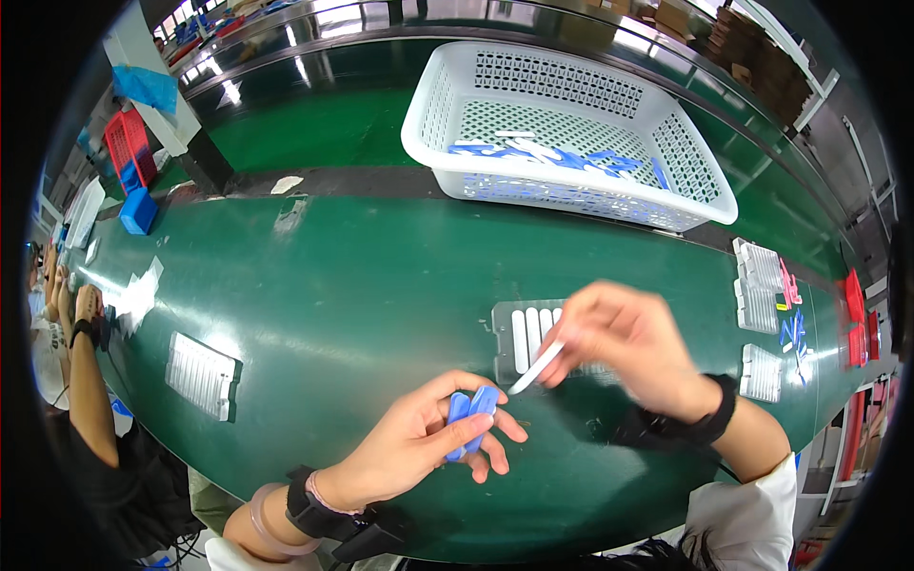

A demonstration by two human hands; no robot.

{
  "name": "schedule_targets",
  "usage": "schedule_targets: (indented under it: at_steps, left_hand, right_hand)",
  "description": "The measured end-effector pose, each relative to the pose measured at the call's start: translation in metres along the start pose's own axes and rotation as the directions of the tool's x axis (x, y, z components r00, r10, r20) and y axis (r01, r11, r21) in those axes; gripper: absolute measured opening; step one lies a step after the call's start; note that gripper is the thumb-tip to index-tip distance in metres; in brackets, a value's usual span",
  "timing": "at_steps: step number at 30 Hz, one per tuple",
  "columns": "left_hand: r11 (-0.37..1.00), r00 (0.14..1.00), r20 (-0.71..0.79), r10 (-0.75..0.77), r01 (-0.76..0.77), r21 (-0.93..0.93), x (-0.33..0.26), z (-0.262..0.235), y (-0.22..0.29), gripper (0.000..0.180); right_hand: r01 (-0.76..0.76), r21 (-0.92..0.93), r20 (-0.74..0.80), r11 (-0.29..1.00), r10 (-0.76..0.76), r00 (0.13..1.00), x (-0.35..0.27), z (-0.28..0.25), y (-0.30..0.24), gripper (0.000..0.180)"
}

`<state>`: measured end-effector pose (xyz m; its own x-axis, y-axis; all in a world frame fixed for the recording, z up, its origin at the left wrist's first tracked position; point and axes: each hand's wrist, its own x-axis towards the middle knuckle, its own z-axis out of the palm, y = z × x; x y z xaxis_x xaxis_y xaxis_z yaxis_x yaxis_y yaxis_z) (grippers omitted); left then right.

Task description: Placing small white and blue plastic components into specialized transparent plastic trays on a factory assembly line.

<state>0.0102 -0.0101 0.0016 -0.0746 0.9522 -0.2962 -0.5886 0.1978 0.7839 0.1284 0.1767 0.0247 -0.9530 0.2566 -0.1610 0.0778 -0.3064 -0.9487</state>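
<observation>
My left hand (405,445) is closed around a few blue flat strips with rounded ends (473,419), pressed under the thumb. Between the thumb and fingers of my right hand (633,347) is a white flat strip (535,369), slanting down toward the blue ones. Beneath the right hand, a clear plastic tray (502,333) lies on the green table, with several white strips (520,343) side by side in its slots. The right hand hides much of this tray.
A white perforated basket (438,176) holding loose blue and white strips stands at the back. Another clear tray (200,374) lies at left, and several more clear trays (759,285) at right near small blue pieces (792,331). A co-worker's arm (86,371) rests at the far left.
</observation>
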Motion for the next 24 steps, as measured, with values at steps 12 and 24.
schedule_targets:
  at_steps: [12, 24]
  left_hand:
    - [1.0, 0.997, -0.074, -0.027, 0.026, -0.009, 0.004, -0.002, -0.005, 0.022]
    - [1.0, 0.995, -0.095, -0.011, 0.012, 0.01, 0.002, -0.003, -0.005, 0.021]
  right_hand:
    - [-0.06, -0.84, -0.105, 0.54, -0.054, 0.993, 0.025, -0.044, -0.011, 0.024]
    - [0.406, -0.887, 0.455, -0.222, -0.257, 0.853, -0.026, 0.001, 0.021, 0.043]
